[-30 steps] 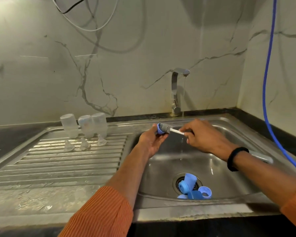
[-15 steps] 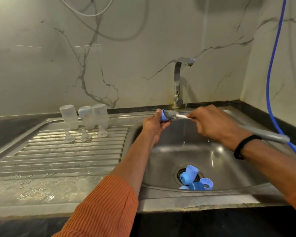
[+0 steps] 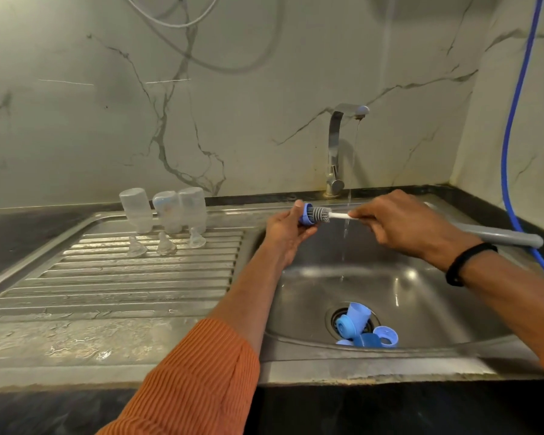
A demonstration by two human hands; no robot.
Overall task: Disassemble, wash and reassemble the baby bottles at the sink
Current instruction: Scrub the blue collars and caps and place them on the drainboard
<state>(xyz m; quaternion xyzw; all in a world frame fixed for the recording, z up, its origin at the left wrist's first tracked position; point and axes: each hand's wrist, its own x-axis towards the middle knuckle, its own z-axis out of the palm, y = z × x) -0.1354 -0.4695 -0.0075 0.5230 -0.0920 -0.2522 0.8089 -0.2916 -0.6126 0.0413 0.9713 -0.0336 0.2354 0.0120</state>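
Your left hand pinches blue ring, right hand grips brush (scrubbing stage). Bottles left of hands washed; blue parts below hands remain, reassembly undone.

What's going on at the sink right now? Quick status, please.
Left hand grips blue ring; right hand holds brush, bristles in ring. Tap running. More blue parts wait over drain. Nothing in the way.

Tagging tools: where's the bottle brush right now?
Head view, centre-right: the bottle brush is over the sink, held by the right hand, bristles in the blue ring that the left hand holds.
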